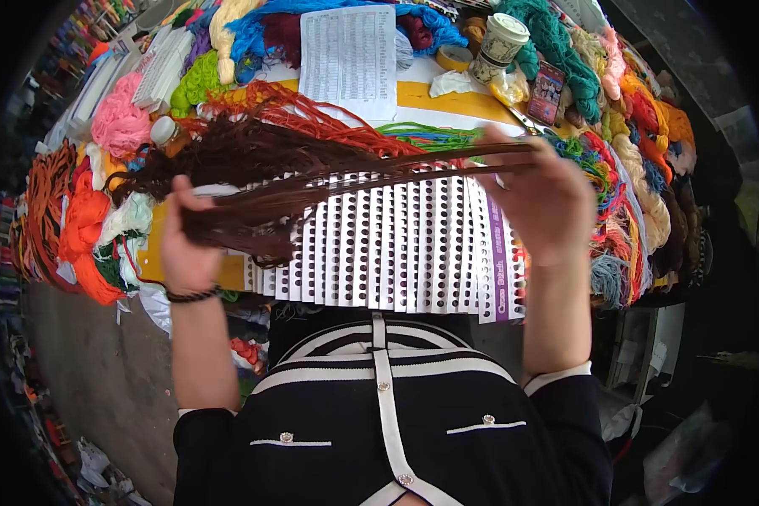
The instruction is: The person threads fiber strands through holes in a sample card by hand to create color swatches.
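A dark brown hank of embroidery thread [253,218] is stretched sideways between my two hands, above the cards. My left hand [192,244] is closed around its thick left end, thumb on top. At the far right, my right hand [548,190] grips the narrow end of the strands; its fingers are blurred. Below the thread lies a fanned row of white punched thread cards [379,253]. The rightmost cards carry a purple strip [499,261] printed "Cross Stitch". More dark brown thread [228,143] lies loose behind the held hank.
Red thread [312,110] and green thread [430,133] lie behind the cards. A printed sheet [347,63], a patterned cup [502,42], yellow tape [454,57], scissors [524,121] and a phone [546,93] stand or lie farther back. Coloured hanks [122,118] ring the table. A small jar [167,133] is at left.
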`<state>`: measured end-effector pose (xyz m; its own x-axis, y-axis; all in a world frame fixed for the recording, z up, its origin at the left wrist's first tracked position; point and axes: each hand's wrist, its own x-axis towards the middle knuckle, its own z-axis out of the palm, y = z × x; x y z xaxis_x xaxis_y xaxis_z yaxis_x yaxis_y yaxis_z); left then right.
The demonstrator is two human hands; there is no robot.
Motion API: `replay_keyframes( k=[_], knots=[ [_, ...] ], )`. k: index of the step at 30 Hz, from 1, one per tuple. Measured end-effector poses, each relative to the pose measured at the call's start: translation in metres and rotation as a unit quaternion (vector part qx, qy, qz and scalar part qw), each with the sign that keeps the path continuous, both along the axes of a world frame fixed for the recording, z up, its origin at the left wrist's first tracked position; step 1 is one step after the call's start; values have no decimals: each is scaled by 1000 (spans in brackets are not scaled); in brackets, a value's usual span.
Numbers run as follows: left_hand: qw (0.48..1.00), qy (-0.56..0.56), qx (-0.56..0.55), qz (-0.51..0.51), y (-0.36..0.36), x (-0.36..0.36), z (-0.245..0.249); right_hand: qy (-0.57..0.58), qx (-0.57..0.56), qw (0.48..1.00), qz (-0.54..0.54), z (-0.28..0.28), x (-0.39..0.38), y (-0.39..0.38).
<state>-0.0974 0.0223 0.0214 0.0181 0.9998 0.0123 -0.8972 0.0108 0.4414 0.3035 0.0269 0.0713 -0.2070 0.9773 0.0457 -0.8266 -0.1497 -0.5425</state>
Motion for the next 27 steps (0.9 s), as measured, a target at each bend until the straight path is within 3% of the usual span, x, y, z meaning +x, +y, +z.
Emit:
replay_keyframes(
  k=[2, 4, 8, 10, 12, 14, 15, 16, 17, 18, 19, 20, 21, 22, 23, 25, 26, 27],
  knots=[
    [960, -111, -174, 188, 18, -46, 6, 71, 98, 992, 39, 4, 47, -7],
    [982, -94, -103, 126, 28, -129, -48, 128, 62, 990, -9, 5, 70, -22],
    [932, 104, -205, 281, 45, -201, -67, -72, -94, 983, -143, -23, 163, -23],
    [868, 211, -283, 350, 48, -197, -46, -143, -133, 948, -250, -33, 232, -24],
    [824, 309, -285, 380, 50, -248, -59, -222, -124, 910, -328, -26, 301, -34],
    [756, 416, -291, 413, 44, -280, -64, -325, -183, 783, -498, -17, 360, -44],
    [712, 427, -331, 448, 42, -238, -41, -444, -135, 682, -565, -21, 386, -50],
    [713, 427, -331, 447, 45, -229, -42, -550, -82, 561, -613, -24, 400, -55],
    [717, 470, -314, 409, 48, -224, -44, -597, -88, 505, -617, -15, 388, -52],
    [718, 510, -296, 370, 51, -216, -46, -586, -56, 554, -589, -7, 352, -41],
    [763, 470, -275, 348, 56, -152, -27, -572, -24, 600, -559, 2, 302, -28],
    [845, 428, -225, 226, 60, -125, -26, -625, -36, 599, -499, 13, 247, -19],
    [890, 373, -217, 149, 65, -63, -14, -725, 87, 547, -410, -1, 213, -11],
    [913, 344, -212, 46, 68, -15, -10, -662, -126, 670, -312, 7, 150, 0],
    [918, 333, -199, -87, 68, 30, -7, -690, -45, 694, -201, -10, 114, 10],
    [894, 305, -200, -259, 67, 105, -10, -711, 39, 701, -32, -42, 48, 23],
    [875, 321, -203, -299, 70, 134, -18, -695, 111, 710, 5, -62, 26, 31],
    [868, 331, -203, -312, 73, 157, -27, -712, 104, 694, 19, -70, 8, 39]
  ],
)
